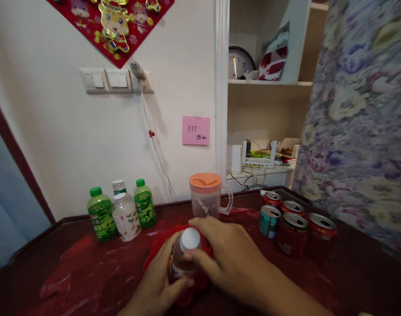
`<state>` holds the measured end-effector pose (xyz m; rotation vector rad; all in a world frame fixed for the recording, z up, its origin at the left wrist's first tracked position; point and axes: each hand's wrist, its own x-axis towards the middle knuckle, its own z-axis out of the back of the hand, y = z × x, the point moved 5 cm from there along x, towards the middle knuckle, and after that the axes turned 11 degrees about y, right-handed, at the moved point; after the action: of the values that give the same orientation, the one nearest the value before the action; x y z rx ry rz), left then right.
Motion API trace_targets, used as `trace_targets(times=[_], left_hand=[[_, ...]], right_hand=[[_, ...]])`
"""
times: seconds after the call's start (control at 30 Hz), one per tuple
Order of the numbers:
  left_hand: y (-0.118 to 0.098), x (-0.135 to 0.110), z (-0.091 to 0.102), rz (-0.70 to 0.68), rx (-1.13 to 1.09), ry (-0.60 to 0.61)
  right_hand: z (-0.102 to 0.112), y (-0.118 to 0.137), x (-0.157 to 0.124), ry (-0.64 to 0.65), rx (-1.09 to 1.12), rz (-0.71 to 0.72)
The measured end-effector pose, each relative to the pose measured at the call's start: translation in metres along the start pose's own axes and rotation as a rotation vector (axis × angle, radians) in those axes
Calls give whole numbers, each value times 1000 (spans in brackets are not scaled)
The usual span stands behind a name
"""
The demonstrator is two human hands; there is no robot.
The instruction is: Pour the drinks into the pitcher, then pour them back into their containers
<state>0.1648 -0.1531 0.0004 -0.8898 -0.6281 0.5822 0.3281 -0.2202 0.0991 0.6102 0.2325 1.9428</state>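
Note:
A small clear bottle [184, 256] with a white cap stands on a red plate [156, 256] in the middle of the dark red table [88, 281]. My left hand [156, 287] is wrapped round the bottle's lower body. My right hand [228, 254] curls round the bottle's neck and shoulder, just under the cap. Just behind the plate stands a clear jug [207, 196] with an orange lid and a handle on its right.
Several bottles stand at the back left: two green ones [101, 213] [144, 203] and a white-labelled one [125, 217]. Several opened drink cans [292, 226] stand at the right. A flowered cloth [361, 118] hangs at the far right, with shelves behind.

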Motion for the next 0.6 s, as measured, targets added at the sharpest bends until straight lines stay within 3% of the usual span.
trace_targets(times=[0.1,0.2,0.3,0.43,0.6], left_hand=[[7,3,9,42,-42,-45],[16,9,21,81,-55,-117],[23,16,27,95,-58,-136],[29,21,30,102,-45,-98],[36,22,31,127,-61,-98]], right_hand=[[24,-25,0,-221,169,-5],[42,-72,1,-519,481,-70],[36,-124,7,-675,595,-168],[1,-177,23,-650,745,-261],[-29,-197,34,-558,878,-228]])
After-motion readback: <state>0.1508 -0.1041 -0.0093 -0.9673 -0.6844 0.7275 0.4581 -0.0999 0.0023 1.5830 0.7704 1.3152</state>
